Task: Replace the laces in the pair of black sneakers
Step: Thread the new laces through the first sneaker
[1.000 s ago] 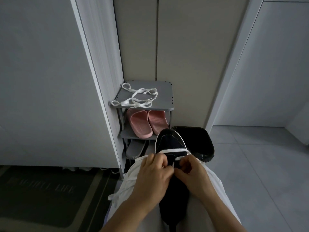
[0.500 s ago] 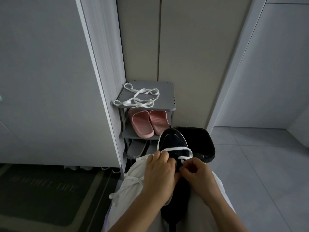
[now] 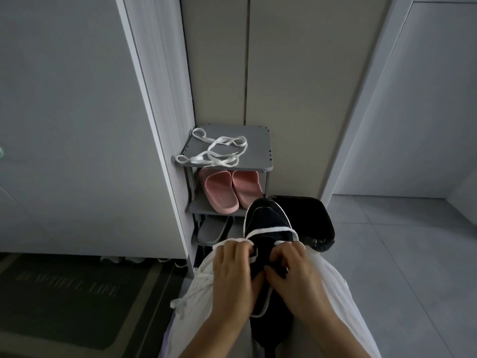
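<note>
Black sneaker (image 3: 267, 220), on lap. White lace (image 3: 271, 229) across lowest eyelets; left hand (image 3: 232, 272) and right hand (image 3: 296, 275) each pinch one side. Risk: uneven pulling leaves mismatched ends.

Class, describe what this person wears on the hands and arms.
Nothing shows: the left hand and right hand are gloveless, with no ring, watch or bracelet visible. The forearms are bare down to the picture's edge; no sleeve is in view.
</note>
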